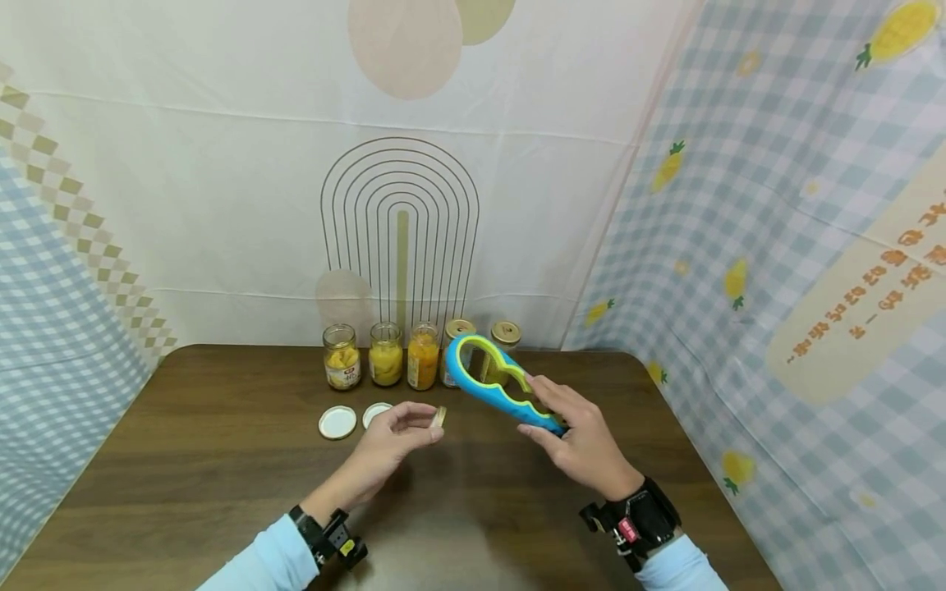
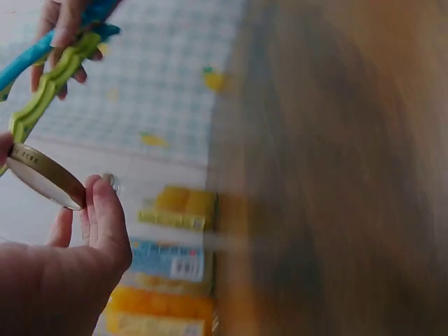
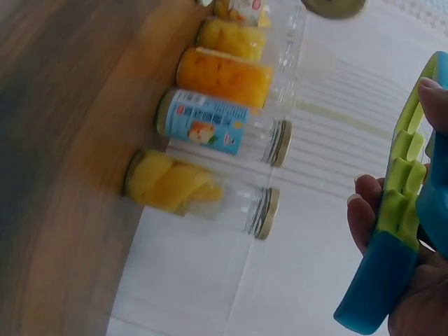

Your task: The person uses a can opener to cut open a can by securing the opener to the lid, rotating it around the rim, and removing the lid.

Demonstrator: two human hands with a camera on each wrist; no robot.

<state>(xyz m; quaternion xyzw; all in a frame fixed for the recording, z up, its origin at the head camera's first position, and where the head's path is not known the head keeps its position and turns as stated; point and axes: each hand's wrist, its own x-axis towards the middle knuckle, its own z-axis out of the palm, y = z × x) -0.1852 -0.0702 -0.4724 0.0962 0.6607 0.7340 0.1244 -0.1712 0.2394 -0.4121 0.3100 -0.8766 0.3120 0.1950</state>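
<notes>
My left hand [image 1: 395,439] pinches a gold-rimmed jar lid [image 2: 49,176] by its edge, its white inside partly showing. A blue and green jar opener [image 1: 491,394] with a scalloped inner edge is gripped in my right hand [image 1: 580,431], held above the table. Behind the hands stands a row of fruit jars. Three at the left, including an orange-filled jar [image 1: 423,357], have no lids on. The jar with a blue label [image 3: 206,124] and the rightmost jar of yellow fruit [image 3: 182,185] wear gold lids.
Two lids lie white side up on the brown wooden table [image 1: 222,460]: one white lid [image 1: 337,423] at the left, another lid [image 1: 375,413] partly behind my left hand. A white patterned cloth [image 1: 222,205] hangs behind the jars, with checked cloth [image 1: 709,271] at the right.
</notes>
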